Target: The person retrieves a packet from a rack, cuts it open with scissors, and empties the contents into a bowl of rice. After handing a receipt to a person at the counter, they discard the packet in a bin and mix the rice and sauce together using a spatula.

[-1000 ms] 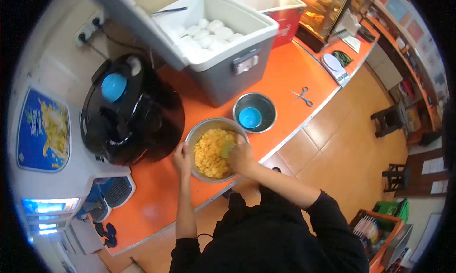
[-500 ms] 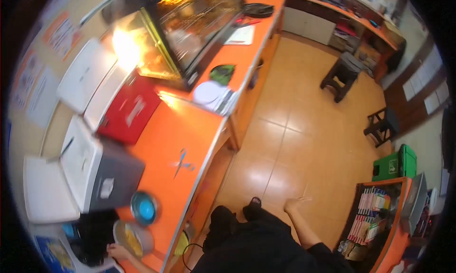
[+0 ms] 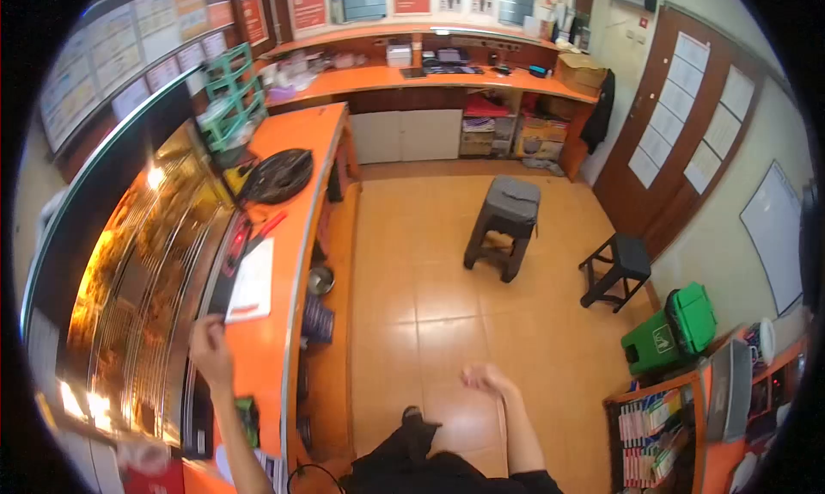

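My left hand (image 3: 210,349) is raised over the orange counter (image 3: 296,171), beside the front of a lit glass display cabinet (image 3: 146,296). Its fingers are curled in, and no object shows in them. Just beyond this hand lies a white sheet of paper (image 3: 253,279) with a red mark near its lower edge. Out over the tiled floor, my right hand (image 3: 485,378) is held in front of my body with loosely curled fingers and nothing visible in it. Food sits on wire racks behind the cabinet glass.
A large grey stool (image 3: 507,219) and a small black stool (image 3: 620,266) stand on the floor. To the right are a green bin (image 3: 670,332) and a shelf unit (image 3: 653,438). A black tray-like item (image 3: 277,176) rests on the counter; a brown door (image 3: 666,137) is at back right.
My view has swung toward the back counter and moved forward. My left hand has left the bowl of yellow food and is now by the cabinet. My right hand's fingers have curled in.
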A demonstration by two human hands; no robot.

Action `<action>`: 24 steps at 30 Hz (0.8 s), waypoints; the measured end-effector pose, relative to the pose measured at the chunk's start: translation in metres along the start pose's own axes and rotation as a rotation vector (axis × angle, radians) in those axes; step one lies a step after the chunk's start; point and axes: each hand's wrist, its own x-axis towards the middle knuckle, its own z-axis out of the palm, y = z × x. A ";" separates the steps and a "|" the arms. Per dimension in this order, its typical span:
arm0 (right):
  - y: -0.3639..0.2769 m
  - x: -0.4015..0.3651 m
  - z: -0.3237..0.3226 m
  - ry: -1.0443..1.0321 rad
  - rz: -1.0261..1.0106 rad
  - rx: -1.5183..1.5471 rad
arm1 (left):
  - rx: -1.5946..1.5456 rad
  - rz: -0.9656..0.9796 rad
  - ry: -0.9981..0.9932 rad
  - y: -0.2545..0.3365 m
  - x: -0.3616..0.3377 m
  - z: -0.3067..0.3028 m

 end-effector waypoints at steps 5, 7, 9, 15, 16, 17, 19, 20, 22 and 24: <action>0.040 -0.084 -0.083 0.983 0.552 -0.396 | -0.410 0.310 -0.429 0.160 0.152 0.257; 0.014 -0.077 -0.110 1.092 0.589 -0.343 | -0.649 0.391 -0.488 0.181 0.170 0.398; -0.022 -0.047 -0.145 1.165 0.618 -0.316 | -0.703 0.457 -0.546 0.220 0.196 0.494; -0.166 0.120 -0.281 1.171 0.617 -0.506 | -0.773 0.227 -1.058 0.261 0.190 0.725; -0.192 0.159 -0.310 1.123 0.570 -0.627 | -0.756 0.283 -1.158 0.249 0.184 0.778; -0.218 0.199 -0.343 1.053 0.470 -0.795 | -0.736 0.295 -1.247 0.238 0.194 0.813; -0.289 0.307 -0.424 0.826 0.047 -1.209 | -0.703 0.310 -1.408 0.198 0.227 0.880; -0.342 0.381 -0.463 0.720 -0.116 -1.345 | -0.697 0.213 -1.453 0.182 0.254 0.904; -0.489 0.533 -0.497 0.567 0.158 -1.329 | -0.585 0.110 -1.473 0.133 0.308 0.970; -0.620 0.655 -0.502 0.614 0.039 -1.393 | -0.225 0.106 -1.523 0.090 0.358 1.043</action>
